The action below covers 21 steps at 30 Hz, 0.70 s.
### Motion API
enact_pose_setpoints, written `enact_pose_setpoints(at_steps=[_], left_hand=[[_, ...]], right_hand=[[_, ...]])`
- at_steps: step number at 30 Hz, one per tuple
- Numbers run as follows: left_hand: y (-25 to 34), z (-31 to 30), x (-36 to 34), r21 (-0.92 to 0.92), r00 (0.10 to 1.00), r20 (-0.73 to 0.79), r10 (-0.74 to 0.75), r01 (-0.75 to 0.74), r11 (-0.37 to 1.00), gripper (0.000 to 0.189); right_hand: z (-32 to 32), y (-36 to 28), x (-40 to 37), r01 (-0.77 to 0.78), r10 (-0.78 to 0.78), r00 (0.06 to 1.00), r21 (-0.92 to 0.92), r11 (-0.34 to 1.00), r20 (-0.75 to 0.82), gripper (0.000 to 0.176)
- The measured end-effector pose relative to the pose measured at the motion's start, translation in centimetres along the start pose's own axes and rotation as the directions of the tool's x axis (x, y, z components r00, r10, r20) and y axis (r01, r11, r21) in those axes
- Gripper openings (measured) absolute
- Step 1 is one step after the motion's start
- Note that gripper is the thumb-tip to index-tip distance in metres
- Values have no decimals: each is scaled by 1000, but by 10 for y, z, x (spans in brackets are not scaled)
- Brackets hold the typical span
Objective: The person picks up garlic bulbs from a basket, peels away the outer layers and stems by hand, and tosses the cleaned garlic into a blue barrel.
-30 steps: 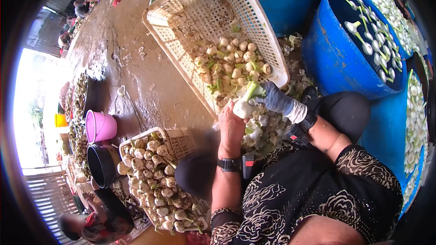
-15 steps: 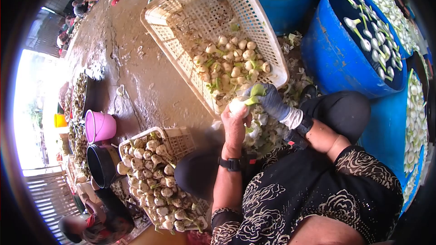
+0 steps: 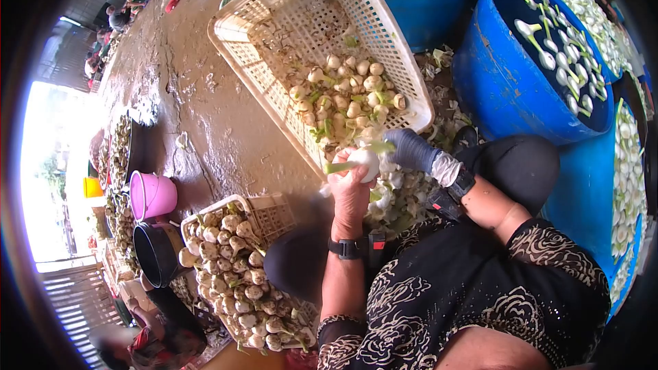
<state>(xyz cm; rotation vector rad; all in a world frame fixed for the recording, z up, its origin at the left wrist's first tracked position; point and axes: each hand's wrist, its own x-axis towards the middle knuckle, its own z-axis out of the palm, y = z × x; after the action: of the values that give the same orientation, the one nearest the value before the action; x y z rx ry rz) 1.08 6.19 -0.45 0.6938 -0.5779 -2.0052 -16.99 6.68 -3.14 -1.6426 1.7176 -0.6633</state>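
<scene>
Since the earlier frame, the bulb (image 3: 367, 164) has turned in the left hand (image 3: 351, 195), so that its green stem (image 3: 337, 167) now points away from the right hand (image 3: 410, 149), across the left fingers.

In the head view, the bare left fingers are closed around the bulb, which is held up in front of the body, near the lower end of the pale basket (image 3: 373, 14). The gloved right hand is beside it with fingers curled; a green strip (image 3: 378, 146) blurs between the two (whether the fingers pinch it, I cannot tell). Loose peelings (image 3: 396, 200) lie below the hands. A blue tub (image 3: 485, 72) of clean white bulbs stands off to the right, and a crate (image 3: 273, 214) of browner ones to the left.

My judgement is that outer leaf is being stripped from this bulb. Freeing the strip calls for the left fingers to hold firm while the right pulls outward, without bruising the bulb or snapping its stem.
</scene>
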Motion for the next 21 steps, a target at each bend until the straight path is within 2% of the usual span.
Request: enact_pose_setpoints(at_steps=[1, 2, 3, 4, 5, 6, 7, 9, 10, 13, 14, 15, 17, 18, 20, 21], left_hand=[[-1, 3, -1, -26, 999, -39, 37, -38, 999, 46], [-2, -1, -1, -1, 999, 0, 37, -37, 999, 52], [-2, -2, -2, -3, 999, -2, 35, -35, 999, 52], [-2, -3, -1, 104, 999, -24, 48, -45, 994, 52], [-3, -4, -1, 210, 997, -45, 61, -51, 976, 53], [-4, -6, -1, 267, 996, -68, 60, -40, 963, 58], [-6, -2, -2, 266, 996, -68, 55, -35, 963, 58], [-9, 9, -2, 449, 983, -81, 167, -114, 886, 64], [-17, 1, 1, 532, 969, -114, 218, -126, 838, 61], [-22, -10, 3, 639, 961, -113, 253, -124, 759, 52], [-20, -8, 1, 620, 970, -146, 196, -65, 782, 48], [-19, -9, 1, 621, 970, -144, 195, -65, 781, 48], [-19, -9, -1, 515, 986, -111, 122, -48, 856, 51], [-18, -10, 0, 516, 986, -111, 121, -47, 856, 51], [-13, -10, 0, 356, 997, -72, -29, 52, 933, 48], [-12, -10, 0, 357, 997, -71, -28, 51, 933, 48]], right_hand=[[-3, 0, -3, 56, -17, 956, -126, 990, 292, 44], [9, 14, -6, 200, -151, 941, -138, 970, 302, 44], [14, 21, -9, 199, -149, 941, -139, 970, 305, 44], [14, 18, -11, 152, -176, 974, 166, 974, 140, 43], [9, 7, -12, 140, -144, 989, 459, 877, -26, 42], [1, -2, -15, 187, -151, 982, 484, 855, -112, 37], [-3, -10, -17, 182, -146, 983, 484, 856, -113, 37], [-8, -21, -17, 440, -398, 884, 149, 886, -245, 34], [-9, -31, -20, 419, -388, 886, 80, 904, -252, 29], [-7, -31, -21, 367, -357, 907, 0, 930, -224, 27], [-7, -34, -21, 366, -373, 894, -77, 928, -250, 17], [-8, -34, -21, 365, -372, 893, -76, 928, -252, 17], [-8, -33, -21, 217, -227, 954, -71, 974, -197, 11], [-7, -28, -19, 216, -226, 954, -70, 974, -198, 11], [-4, -17, -15, 216, -172, 961, 199, 956, -218, 10], [-2, -11, -15, 217, -173, 960, 199, 956, -219, 10]])
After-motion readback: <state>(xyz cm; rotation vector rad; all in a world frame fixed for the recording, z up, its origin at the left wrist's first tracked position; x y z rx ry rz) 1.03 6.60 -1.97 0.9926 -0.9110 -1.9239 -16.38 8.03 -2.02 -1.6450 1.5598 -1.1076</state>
